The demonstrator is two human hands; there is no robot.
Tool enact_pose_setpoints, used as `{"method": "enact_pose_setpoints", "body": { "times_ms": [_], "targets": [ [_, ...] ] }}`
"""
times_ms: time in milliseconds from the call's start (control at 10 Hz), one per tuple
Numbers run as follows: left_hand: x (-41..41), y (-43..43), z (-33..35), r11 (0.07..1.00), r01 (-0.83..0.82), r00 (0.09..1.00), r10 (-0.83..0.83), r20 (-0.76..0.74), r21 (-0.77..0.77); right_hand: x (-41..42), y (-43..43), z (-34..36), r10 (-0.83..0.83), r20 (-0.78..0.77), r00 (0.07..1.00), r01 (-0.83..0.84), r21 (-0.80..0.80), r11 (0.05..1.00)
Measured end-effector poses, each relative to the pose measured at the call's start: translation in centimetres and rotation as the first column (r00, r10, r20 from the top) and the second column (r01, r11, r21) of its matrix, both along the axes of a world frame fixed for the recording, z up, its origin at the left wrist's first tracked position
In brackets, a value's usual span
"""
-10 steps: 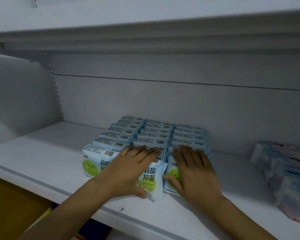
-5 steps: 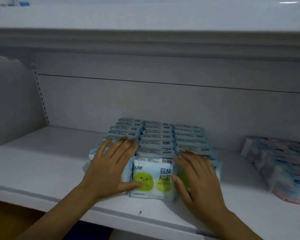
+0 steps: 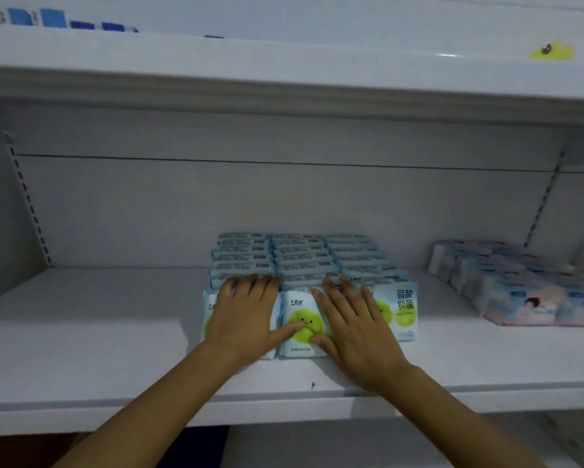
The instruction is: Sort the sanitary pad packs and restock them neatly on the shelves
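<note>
the green packs [image 3: 300, 258] look mostly done: three tight rows stand on the shelf [image 3: 98, 332], running back to the wall. the left hand [image 3: 243, 319] and right hand [image 3: 354, 329] lie flat against the front row, fingers straight and slightly apart, gripping nothing. the fingertips reach over the top edges, and both thumbs touch the middle front pack [image 3: 300, 332]. the pink packs [image 3: 527, 288], well right of the fingers, lean loosely and probably need squaring.
</note>
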State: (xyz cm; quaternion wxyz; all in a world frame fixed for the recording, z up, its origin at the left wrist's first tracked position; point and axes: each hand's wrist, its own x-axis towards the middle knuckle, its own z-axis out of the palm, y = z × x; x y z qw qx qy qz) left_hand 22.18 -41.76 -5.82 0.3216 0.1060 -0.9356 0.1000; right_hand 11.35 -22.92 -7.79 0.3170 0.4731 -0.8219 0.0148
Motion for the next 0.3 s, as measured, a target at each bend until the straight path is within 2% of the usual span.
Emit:
{"method": "enact_pose_setpoints", "body": {
  "times_ms": [100,200,300],
  "targets": [
    [0.1,0.3,1.0,0.999,-0.049,0.995,0.048,0.089,0.003,0.9,0.7,1.7,-0.066,-0.011,0.998,0.067,0.035,0.997],
    [0.5,1.0,2.0,0.997,-0.077,0.972,0.073,0.222,0.013,4.2,3.0,4.8,0.023,0.177,0.984,0.009,-0.175,0.984],
    [0.5,2.1,3.2,0.996,-0.083,0.956,0.092,0.279,-0.044,8.9,7.5,10.0,0.283,0.131,0.950,-0.134,-0.648,0.750]
  ]
}}
